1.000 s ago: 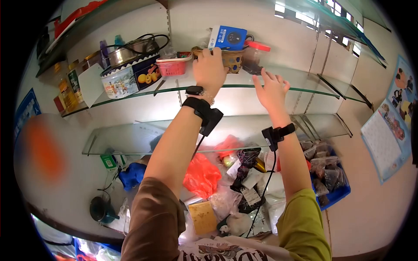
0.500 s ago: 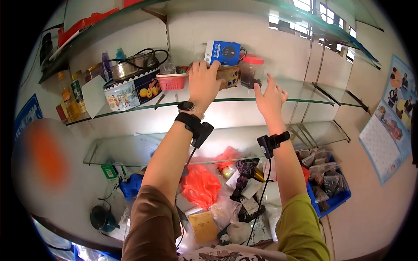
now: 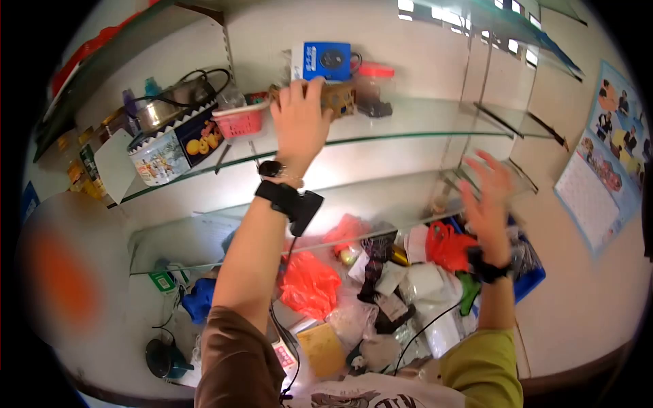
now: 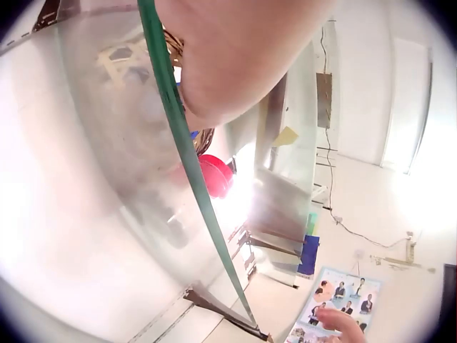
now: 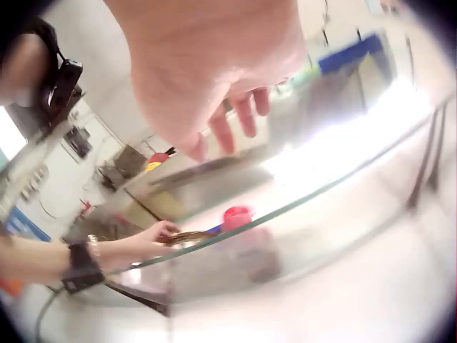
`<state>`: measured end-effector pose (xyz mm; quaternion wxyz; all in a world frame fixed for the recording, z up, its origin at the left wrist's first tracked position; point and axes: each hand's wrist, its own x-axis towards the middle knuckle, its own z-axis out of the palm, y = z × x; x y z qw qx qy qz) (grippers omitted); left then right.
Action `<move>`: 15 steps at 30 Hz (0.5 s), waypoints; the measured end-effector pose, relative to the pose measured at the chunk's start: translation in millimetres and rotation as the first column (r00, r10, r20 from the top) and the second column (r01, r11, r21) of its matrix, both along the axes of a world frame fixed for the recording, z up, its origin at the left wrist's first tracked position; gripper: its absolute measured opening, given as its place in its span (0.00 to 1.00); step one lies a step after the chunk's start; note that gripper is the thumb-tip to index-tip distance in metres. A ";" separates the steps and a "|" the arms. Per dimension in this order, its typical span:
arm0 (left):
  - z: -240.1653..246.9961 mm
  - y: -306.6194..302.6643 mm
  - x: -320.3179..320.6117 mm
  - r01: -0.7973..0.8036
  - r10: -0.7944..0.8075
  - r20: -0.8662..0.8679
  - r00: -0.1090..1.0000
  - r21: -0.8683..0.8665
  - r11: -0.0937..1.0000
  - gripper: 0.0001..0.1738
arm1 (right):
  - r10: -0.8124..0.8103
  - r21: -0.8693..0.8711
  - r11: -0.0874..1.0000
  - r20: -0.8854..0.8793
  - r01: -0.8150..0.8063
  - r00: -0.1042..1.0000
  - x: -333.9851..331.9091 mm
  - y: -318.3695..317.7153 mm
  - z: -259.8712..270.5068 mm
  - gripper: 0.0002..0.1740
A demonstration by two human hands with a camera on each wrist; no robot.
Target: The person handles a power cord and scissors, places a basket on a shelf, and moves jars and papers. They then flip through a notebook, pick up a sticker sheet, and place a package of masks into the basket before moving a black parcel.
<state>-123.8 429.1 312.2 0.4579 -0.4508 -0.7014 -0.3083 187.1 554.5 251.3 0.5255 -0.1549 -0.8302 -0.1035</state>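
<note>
On the glass shelf, my left hand (image 3: 299, 119) holds the near left side of a small woven basket (image 3: 341, 100), its fingers over the rim. The right wrist view shows that left hand (image 5: 139, 244) at the basket's end. A blue-and-white box (image 3: 328, 60) stands in or behind the basket. Just right of it is a clear jar (image 3: 375, 92) with a red lid and dark contents at the bottom. My right hand (image 3: 488, 197), blurred by motion, is apart from the shelf to the lower right, fingers spread and holding nothing.
Left of the basket stand a pink plastic basket (image 3: 239, 124) and a decorated tin (image 3: 162, 160) with a metal pot (image 3: 158, 114). The shelf's glass edge (image 3: 408, 134) runs along the front. Below lie a red plastic bag (image 3: 309, 285) and a blue crate (image 3: 530, 285).
My right hand has moved away from the jar, down and to the right. My left hand stays at the woven basket. The head view has shifted, so the shelf items appear farther left.
</note>
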 end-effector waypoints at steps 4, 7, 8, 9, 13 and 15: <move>-12.6 -21.8 -4.3 0.200 -0.201 -0.080 0.976 -0.015 0.980 0.33 | -0.727 0.272 0.680 0.126 0.681 0.675 191.1 -23.9 -49.4 0.18; -19.6 -35.7 4.4 0.213 -0.212 -0.115 0.970 -0.010 0.977 0.33 | -0.915 0.387 0.403 0.183 0.829 0.359 323.5 -101.1 -46.7 0.10; -21.1 -42.1 10.8 0.239 -0.240 -0.105 0.965 -0.018 0.971 0.32 | -0.936 0.441 0.348 0.222 0.827 0.275 354.5 -132.9 -32.2 0.11; -23.4 -46.4 16.5 0.255 -0.255 -0.098 0.962 -0.011 0.967 0.32 | -0.954 0.476 0.289 0.209 0.830 0.213 374.6 -162.0 -13.5 0.11; -28.8 -58.1 40.3 0.325 -0.326 -0.063 0.943 -0.026 0.945 0.31 | -0.822 0.162 0.568 0.154 0.807 0.548 403.0 -220.7 84.2 0.13; -30.5 -57.4 49.6 0.330 -0.331 -0.041 0.943 -0.031 0.943 0.31 | -0.727 0.362 0.684 0.264 0.633 0.634 243.6 -262.2 169.9 0.07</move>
